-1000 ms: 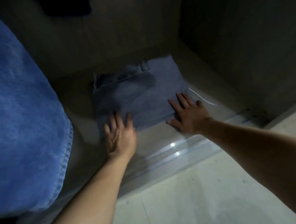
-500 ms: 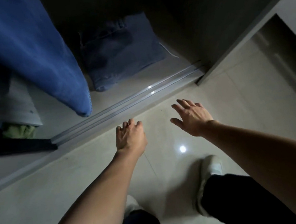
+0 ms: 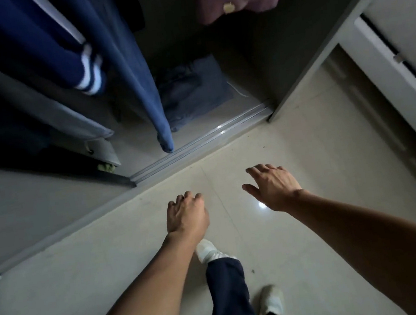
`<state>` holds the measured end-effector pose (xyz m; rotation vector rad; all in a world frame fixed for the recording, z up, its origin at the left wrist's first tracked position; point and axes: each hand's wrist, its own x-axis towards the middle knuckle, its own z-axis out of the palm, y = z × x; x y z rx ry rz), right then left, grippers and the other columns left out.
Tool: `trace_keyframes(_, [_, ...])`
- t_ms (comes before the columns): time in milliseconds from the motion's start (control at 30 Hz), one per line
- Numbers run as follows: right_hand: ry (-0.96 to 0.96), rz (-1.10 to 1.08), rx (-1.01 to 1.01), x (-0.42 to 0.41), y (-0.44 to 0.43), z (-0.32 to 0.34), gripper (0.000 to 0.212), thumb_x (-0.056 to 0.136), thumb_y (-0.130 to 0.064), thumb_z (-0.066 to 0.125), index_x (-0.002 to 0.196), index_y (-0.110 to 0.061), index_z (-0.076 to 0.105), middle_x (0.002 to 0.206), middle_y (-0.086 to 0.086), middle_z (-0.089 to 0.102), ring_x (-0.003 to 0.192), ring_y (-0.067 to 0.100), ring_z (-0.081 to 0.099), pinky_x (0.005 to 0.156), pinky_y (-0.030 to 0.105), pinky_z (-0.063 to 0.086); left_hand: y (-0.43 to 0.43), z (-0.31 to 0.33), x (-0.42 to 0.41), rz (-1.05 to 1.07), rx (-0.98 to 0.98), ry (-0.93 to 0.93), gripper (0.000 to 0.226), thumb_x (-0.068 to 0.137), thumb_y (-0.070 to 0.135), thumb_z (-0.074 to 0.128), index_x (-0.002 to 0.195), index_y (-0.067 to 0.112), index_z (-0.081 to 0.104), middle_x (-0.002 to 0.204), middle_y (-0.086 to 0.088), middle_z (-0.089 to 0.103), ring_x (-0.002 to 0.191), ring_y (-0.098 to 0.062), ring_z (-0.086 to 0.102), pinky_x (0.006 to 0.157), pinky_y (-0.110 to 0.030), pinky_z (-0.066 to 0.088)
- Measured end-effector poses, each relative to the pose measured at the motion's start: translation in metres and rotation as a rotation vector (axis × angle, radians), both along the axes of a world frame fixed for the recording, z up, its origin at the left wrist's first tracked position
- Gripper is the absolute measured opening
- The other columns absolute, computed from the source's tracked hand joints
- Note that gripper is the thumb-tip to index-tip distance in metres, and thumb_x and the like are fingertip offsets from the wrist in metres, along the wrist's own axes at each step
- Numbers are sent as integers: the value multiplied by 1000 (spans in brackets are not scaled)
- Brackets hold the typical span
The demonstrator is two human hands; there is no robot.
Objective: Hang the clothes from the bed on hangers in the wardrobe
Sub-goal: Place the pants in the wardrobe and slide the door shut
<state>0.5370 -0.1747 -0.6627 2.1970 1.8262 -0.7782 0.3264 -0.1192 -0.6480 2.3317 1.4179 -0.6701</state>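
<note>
Your left hand (image 3: 186, 215) and right hand (image 3: 274, 188) drew back from the jeans (image 3: 192, 90), fingers (image 3: 256, 170) loose and empty; next, probably, fetch clothes from the bed.

— What's the floor?
— Pale glossy tiles (image 3: 317, 235), with one small glare spot (image 3: 261, 205).
— Furniture?
— A dark wardrobe (image 3: 267, 51), open, with a metal track (image 3: 200, 145) along its foot.
— To the right?
— A white frame (image 3: 405, 94). The light is dim.
</note>
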Motion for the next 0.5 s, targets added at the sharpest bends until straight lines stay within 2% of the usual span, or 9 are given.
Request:
trace_keyframes(233, [8, 32, 118, -49, -17, 119, 53, 98, -54, 35, 137, -19, 44, 130, 5, 57, 116, 26, 54, 93, 35, 42, -41, 116, -64, 86, 84, 12, 26, 95, 23, 38, 114, 17, 55, 121, -4, 54, 114, -23, 50, 96, -37, 38])
trace_keyframes(367, [20, 40, 224, -78, -27, 209, 51, 97, -53, 37, 134, -18, 47, 128, 8, 58, 114, 29, 57, 89, 37, 44, -60, 199, -111, 190, 230, -23, 28, 94, 25, 40, 116, 19, 56, 122, -4, 56, 114, -23, 51, 93, -37, 38])
trace_keyframes(500, [3, 89, 362, -105, -31, 290, 46, 97, -52, 39, 126, -19, 52, 123, 9, 60, 110, 30, 59, 84, 39, 46, -75, 281, -154, 243, 406, -83, 24, 93, 26, 42, 109, 17, 58, 114, -6, 58, 108, -26, 55, 87, -36, 39])
